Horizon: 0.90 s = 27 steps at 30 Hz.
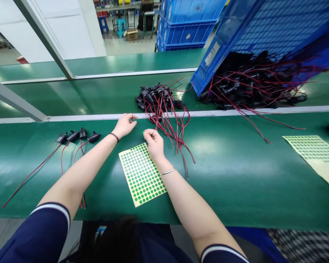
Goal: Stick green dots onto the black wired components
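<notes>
My right hand (155,144) pinches a small green dot sticker (144,132) between thumb and fingertips. It is just above the upper edge of a pale yellow sheet of green dot stickers (146,171), part of which my forearm covers. To its left, my left hand (126,125) is near the white strip, fingers loosely bent with a gap to the thumb, and nothing shows in it. Just beyond both hands lies a heap of black plug-like parts (157,95) with long red wires (167,124) trailing over the strip. Several similar black parts (83,133) lie in a row at the left.
A tipped blue crate (208,69) at the right spills more black wired parts (244,82). Another sticker sheet (312,149) lies at the far right. Metal posts (48,40) rise at the left, and stacked blue crates (188,34) stand behind the green table (235,175).
</notes>
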Each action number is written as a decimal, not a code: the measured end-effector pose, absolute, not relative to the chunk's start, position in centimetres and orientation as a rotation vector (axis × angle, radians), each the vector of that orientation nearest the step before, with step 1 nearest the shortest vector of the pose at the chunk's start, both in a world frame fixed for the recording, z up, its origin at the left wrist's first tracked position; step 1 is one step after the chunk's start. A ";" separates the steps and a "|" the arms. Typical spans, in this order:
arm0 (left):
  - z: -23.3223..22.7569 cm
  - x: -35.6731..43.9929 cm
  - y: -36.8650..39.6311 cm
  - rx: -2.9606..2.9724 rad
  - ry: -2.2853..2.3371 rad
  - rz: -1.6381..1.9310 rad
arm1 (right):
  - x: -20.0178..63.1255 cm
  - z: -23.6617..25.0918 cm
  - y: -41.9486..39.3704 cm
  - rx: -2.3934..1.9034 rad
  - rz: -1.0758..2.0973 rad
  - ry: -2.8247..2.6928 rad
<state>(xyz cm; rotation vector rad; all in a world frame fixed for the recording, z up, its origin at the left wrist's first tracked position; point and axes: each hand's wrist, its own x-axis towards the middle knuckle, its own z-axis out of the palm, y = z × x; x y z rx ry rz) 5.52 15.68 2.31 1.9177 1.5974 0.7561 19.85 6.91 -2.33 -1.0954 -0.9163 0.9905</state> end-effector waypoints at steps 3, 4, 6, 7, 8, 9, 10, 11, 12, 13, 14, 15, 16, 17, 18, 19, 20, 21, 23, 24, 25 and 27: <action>2.5 8.2 21.1 1.767 1.762 0.729 | 19.7 -2.1 6.8 -1.089 0.962 -0.965; 2.5 9.0 22.4 1.739 1.792 0.736 | 19.7 -2.0 6.6 -1.085 0.957 -0.992; 2.2 10.5 24.4 1.698 1.823 0.746 | 19.6 -1.9 6.5 -1.083 0.958 -1.028; 2.0 11.1 25.1 1.679 1.831 0.747 | 19.6 -1.9 6.4 -1.081 0.963 -1.036; 1.7 11.5 25.7 1.664 1.834 0.751 | 19.5 -1.9 6.4 -1.078 0.968 -1.037; 1.5 11.9 26.1 1.652 1.836 0.761 | 19.5 -1.9 6.5 -1.076 0.975 -1.036; 1.3 12.2 26.4 1.639 1.838 0.779 | 19.5 -1.9 6.5 -1.073 0.982 -1.032; 1.0 12.4 26.5 1.626 1.841 0.805 | 19.4 -1.9 6.6 -1.070 0.990 -1.029; 0.9 12.4 26.6 1.612 1.841 0.837 | 19.4 -2.0 6.6 -1.068 0.999 -1.027; 0.7 12.5 26.5 1.600 1.837 0.876 | 19.3 -2.0 6.6 -1.065 1.008 -1.025; 0.6 12.4 26.4 1.591 1.828 0.923 | 19.3 -1.9 6.7 -1.063 1.014 -1.023; 0.5 12.3 26.2 1.585 1.812 0.976 | 19.2 -1.9 6.7 -1.062 1.018 -1.022; 0.5 12.2 25.9 1.580 1.790 1.036 | 19.2 -1.9 6.7 -1.062 1.019 -1.022; 0.5 12.0 25.5 1.573 1.763 1.098 | 19.2 -1.8 6.7 -1.062 1.017 -1.021; 0.5 11.8 25.1 1.559 1.734 1.161 | 19.2 -1.8 6.7 -1.061 1.016 -1.020; 0.6 11.5 24.7 1.537 1.703 1.221 | 19.2 -1.7 6.7 -1.059 1.014 -1.018; 0.6 11.2 24.1 1.502 1.673 1.273 | 19.3 -1.6 6.7 -1.057 1.013 -1.015; 0.7 10.7 23.6 1.454 1.645 1.320 | 19.3 -1.6 6.7 -1.055 1.014 -1.013; 1.0 9.4 22.2 1.332 1.591 1.397 | 19.4 -1.5 6.8 -1.054 1.021 -1.020; 1.1 8.5 21.4 1.266 1.570 1.426 | 19.5 -1.5 6.8 -1.053 1.027 -1.028; 1.3 7.5 20.5 1.207 1.560 1.449 | 19.5 -1.5 6.8 -1.049 1.035 -1.038; 1.7 5.2 18.2 1.051 1.512 1.488 | 19.5 -1.6 6.8 -1.032 1.055 -1.053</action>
